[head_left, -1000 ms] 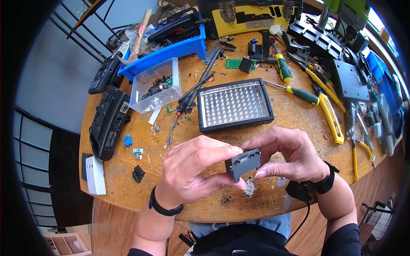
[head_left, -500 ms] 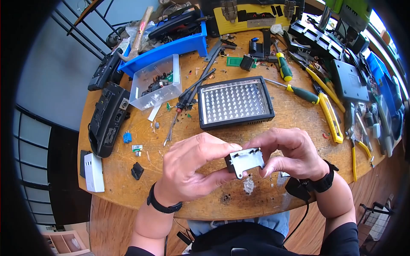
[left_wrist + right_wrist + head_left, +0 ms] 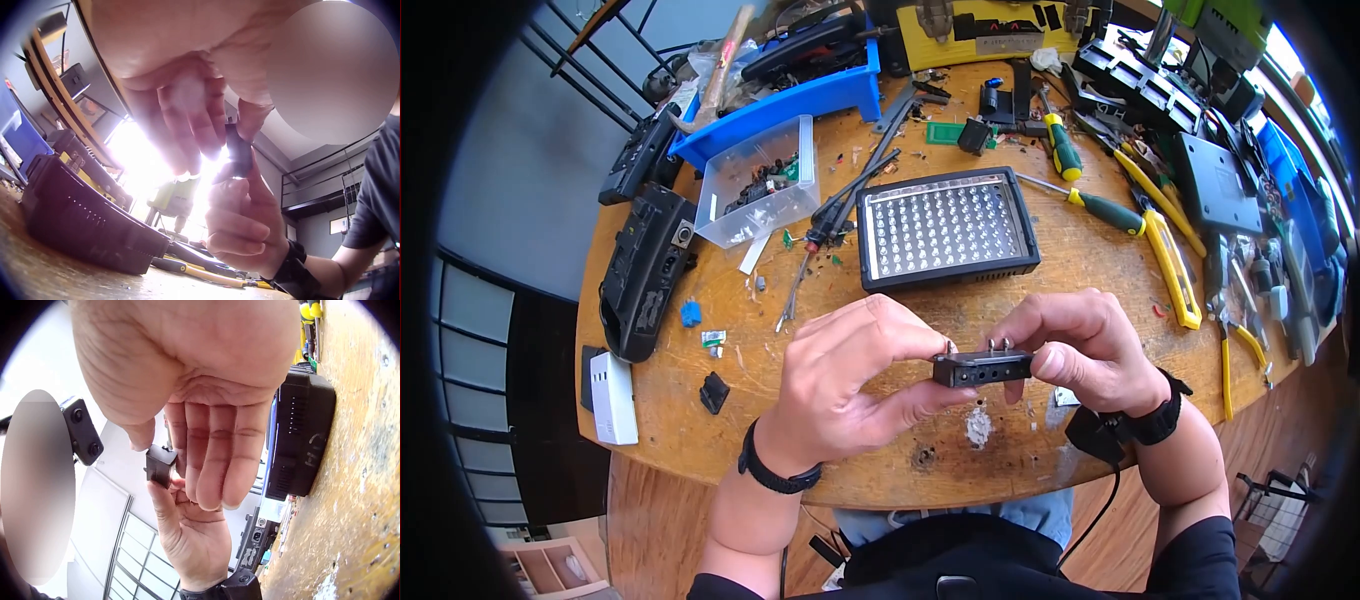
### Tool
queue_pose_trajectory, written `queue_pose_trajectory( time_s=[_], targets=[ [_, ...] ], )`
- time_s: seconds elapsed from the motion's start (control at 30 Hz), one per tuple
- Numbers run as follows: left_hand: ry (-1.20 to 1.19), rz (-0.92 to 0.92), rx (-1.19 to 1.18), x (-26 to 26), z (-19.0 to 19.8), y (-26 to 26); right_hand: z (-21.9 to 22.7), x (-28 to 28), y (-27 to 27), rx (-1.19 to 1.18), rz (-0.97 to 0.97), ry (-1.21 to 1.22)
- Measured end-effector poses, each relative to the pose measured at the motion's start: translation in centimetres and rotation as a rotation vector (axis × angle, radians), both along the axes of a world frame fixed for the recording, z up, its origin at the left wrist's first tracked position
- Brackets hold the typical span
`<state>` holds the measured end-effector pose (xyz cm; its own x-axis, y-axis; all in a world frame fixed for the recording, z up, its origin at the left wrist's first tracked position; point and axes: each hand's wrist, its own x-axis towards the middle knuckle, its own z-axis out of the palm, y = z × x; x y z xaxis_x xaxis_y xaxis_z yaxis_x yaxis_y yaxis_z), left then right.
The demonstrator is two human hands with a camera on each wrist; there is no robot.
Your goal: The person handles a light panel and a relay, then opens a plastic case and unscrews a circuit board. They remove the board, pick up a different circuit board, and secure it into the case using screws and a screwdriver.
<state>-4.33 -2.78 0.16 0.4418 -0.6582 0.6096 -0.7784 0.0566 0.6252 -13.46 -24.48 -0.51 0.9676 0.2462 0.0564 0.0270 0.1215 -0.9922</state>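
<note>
The left grip (image 3: 850, 385) is narrow, thumb and fingers pinching one end of a small black plastic housing (image 3: 983, 370), while the right grip (image 3: 1090, 350) pinches the other end, its thumb at the corner. The housing is raised above the surface (image 3: 685, 450), its holed edge toward the person and short metal prongs standing along the top. The step in hand looks like turning and examining this part; any further turn would call for one grip to ease while the other holds firm, with the prongs kept clear of the fingers. Just below lie pale crumbs (image 3: 978, 428). Beyond the hands, the LED light panel (image 3: 950, 228) leaves only a modest strip of room ahead. To the left, a small black piece (image 3: 714, 393) sits near a white slotted box (image 3: 615, 398), with fairly open wood between it and the left wrist. To the right, a yellow utility knife (image 3: 1172, 270) and screwdriver (image 3: 1108, 212) limit reach. The surface's near edge passes beneath the forearms.
</note>
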Motion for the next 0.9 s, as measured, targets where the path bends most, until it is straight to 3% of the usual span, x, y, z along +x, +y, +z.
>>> queue_pose_trajectory(
  time_s=[0.3,0.47,0.9],
  targets=[
    [-0.017,-0.004,-0.004,0.03,-0.04,-0.02,-0.18,0.00,-0.03,0.096,0.019,0.030],
    [-0.025,0.051,-0.054,0.10,-0.04,-0.02,0.03,0.39,0.21,0.026,-0.006,-0.102],
    [-0.024,0.040,-0.040,0.10,0.03,-0.13,-0.46,0.41,0.31,-0.105,-0.059,-0.167]
  ],
)
